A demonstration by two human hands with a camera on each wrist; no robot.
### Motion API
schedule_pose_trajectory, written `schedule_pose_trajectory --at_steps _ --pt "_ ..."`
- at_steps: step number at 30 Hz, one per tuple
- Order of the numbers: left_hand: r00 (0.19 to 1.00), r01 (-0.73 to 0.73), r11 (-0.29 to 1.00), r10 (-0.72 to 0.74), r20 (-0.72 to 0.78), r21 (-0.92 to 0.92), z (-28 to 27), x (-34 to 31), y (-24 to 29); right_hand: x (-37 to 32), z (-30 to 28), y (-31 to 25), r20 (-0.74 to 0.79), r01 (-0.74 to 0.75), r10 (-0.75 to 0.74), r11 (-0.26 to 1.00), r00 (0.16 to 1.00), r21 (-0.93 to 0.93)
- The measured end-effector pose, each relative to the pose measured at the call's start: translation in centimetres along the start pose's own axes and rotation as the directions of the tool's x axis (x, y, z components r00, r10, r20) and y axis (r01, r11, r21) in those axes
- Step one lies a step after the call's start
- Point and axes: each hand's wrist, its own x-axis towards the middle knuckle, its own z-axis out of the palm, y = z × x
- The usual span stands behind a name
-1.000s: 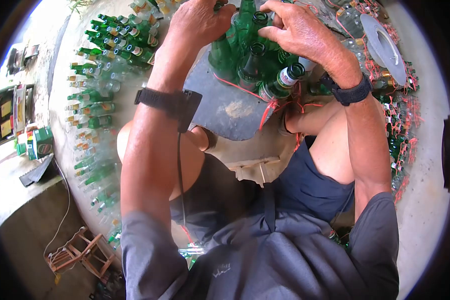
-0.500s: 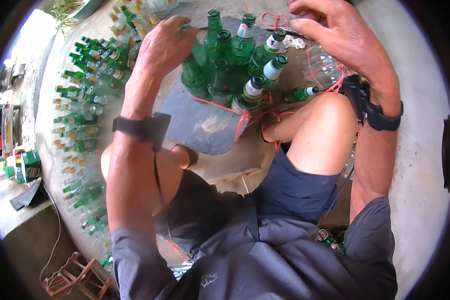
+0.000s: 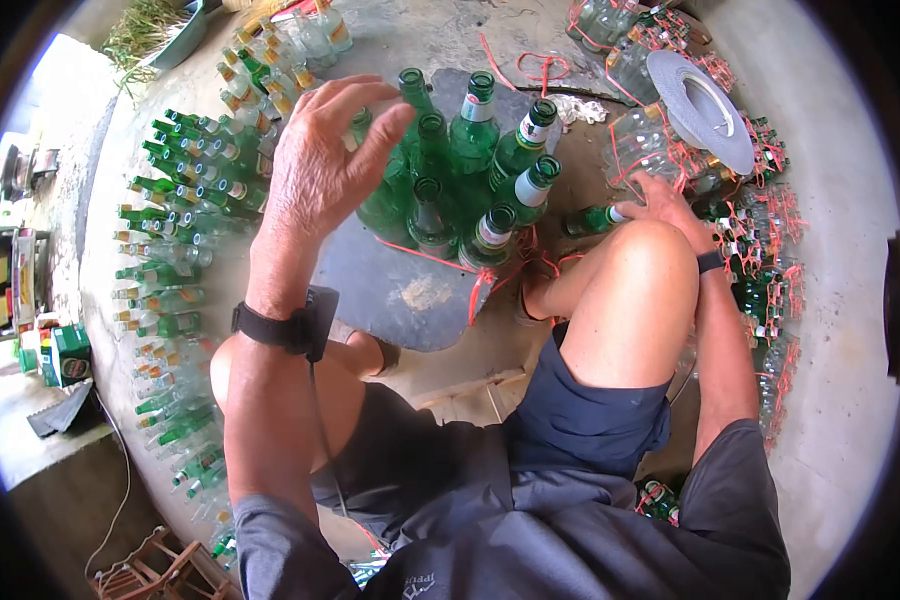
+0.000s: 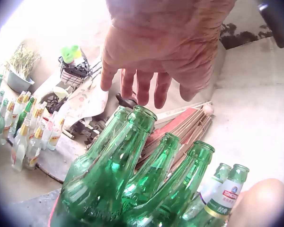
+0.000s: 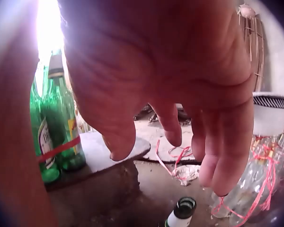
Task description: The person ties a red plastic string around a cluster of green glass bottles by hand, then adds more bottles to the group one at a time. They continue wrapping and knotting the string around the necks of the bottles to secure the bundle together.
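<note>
A cluster of upright green glass bottles point(image 3: 473, 135) stands on a dark round-edged slab point(image 3: 370, 315), with red string point(image 3: 425, 255) around its lower part. My left hand point(image 3: 320, 160) hovers at the cluster's left side, fingers spread loosely. In the left wrist view its fingertips hang just above the bottle mouths point(image 4: 144, 112). Beyond my right knee, my right hand point(image 3: 665, 210) reaches down to a single green bottle point(image 3: 585, 221) off the slab. The right wrist view shows its fingers extended, thumb apart, above that bottle's white-labelled neck point(image 5: 180, 215).
Rows of green and clear bottles point(image 3: 175, 240) cover the floor at left. Tied clear bottles point(image 3: 640, 140) and more string-bound bundles lie at right, with a grey ring-shaped object point(image 3: 700, 110) over them. Loose red string point(image 3: 545, 70) lies behind the slab.
Both hands were at the bottle cluster a second ago. My right hand has since left it, swung right and dropped toward the single bottle. The left hand stays by the cluster.
</note>
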Motion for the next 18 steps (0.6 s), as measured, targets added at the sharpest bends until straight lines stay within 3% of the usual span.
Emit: schedule_pose_trajectory --at_steps 3,6,8,11,15,17,18 --pt "0.999 -0.042 0.999 0.041 0.027 0.019 0.4 0.0 0.1 -0.2 1.9 -0.2 0.121 -0.086 0.075 0.992 0.990 0.094" --pt "0.999 -0.025 1.000 0.025 0.040 -0.002 0.7 0.2 0.3 0.2 4.4 0.9 0.189 -0.121 0.122 0.992 0.974 -0.020" --pt "0.999 -0.024 1.000 0.024 0.042 -0.008 0.9 0.3 0.3 -0.5 5.3 1.1 -0.014 -0.125 0.125 0.992 0.992 -0.015" --pt "0.998 -0.040 0.999 0.041 0.045 -0.019 1.0 0.6 0.5 -0.6 5.9 1.7 -0.068 -0.169 0.169 0.986 0.983 0.003" --pt "0.996 -0.053 0.999 0.053 0.074 0.000 1.3 0.7 1.0 0.1 7.2 3.3 0.038 -0.268 0.271 0.960 0.962 -0.077" --pt "0.995 -0.048 0.999 0.047 0.088 0.011 1.5 0.7 1.0 0.4 8.4 4.1 0.015 -0.204 0.204 0.969 0.979 0.141" --pt "0.994 -0.049 0.999 0.048 0.102 0.009 1.6 0.7 1.0 0.5 8.9 4.0 0.017 -0.203 0.203 0.969 0.979 0.142"
